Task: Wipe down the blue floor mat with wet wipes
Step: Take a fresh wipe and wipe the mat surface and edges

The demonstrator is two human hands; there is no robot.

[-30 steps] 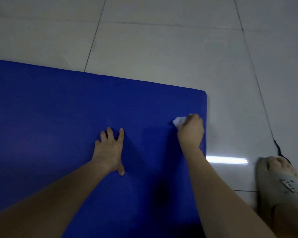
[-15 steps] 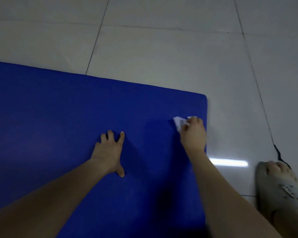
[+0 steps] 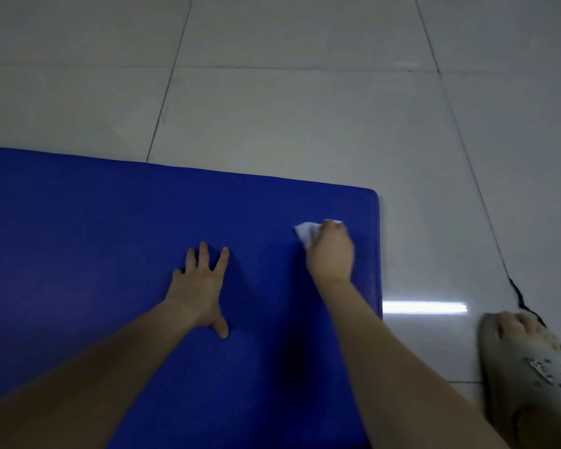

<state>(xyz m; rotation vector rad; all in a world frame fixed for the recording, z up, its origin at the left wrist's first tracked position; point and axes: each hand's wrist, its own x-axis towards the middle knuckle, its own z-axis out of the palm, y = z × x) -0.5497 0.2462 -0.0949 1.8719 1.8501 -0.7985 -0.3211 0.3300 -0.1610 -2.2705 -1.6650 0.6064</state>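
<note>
Blue floor mat (image 3: 94, 238) on the tiled floor (image 3: 272, 118), wiping step in hand: left hand (image 3: 200, 286) braces it, fingers spread flat; beyond, right hand (image 3: 331, 254), fingers curled on a wet wipe (image 3: 303, 233), presses near the far right corner, probably the next stretch to cover.
</note>
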